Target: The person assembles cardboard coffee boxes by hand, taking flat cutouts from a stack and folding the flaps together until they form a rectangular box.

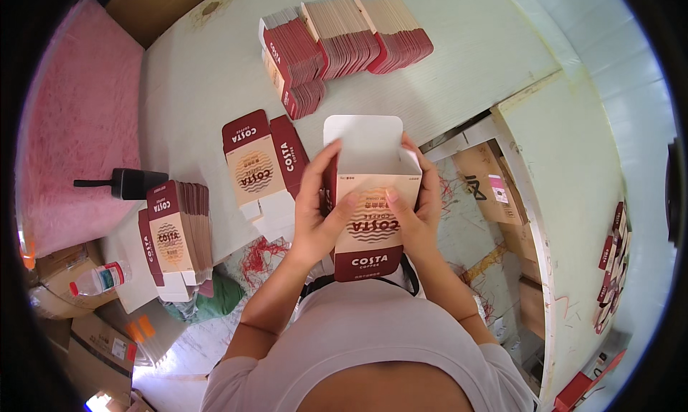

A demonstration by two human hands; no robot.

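Note:
Upright in front of my chest is a cream and dark-red carton [373, 229], squared open, its top flaps raised and its white inside showing. My left hand [319, 208] wraps its left side and my right hand [421, 215] its right side; both thumbs press on the front panel. The other fingers are partly hidden behind the side walls. On the table just left of my left hand lies a flattened carton [252, 167] of the same print. Further left stands a stack of flattened cartons [192, 226].
Tight rows of flat cartons [340, 43] stand on the far side of the pale table [204, 75]. A black device [136, 183] and a plastic bottle [104, 278] are at the left. More cartons [613, 269] lie on the right-hand surface. Cardboard boxes [494, 183] sit below, near red strands on the floor.

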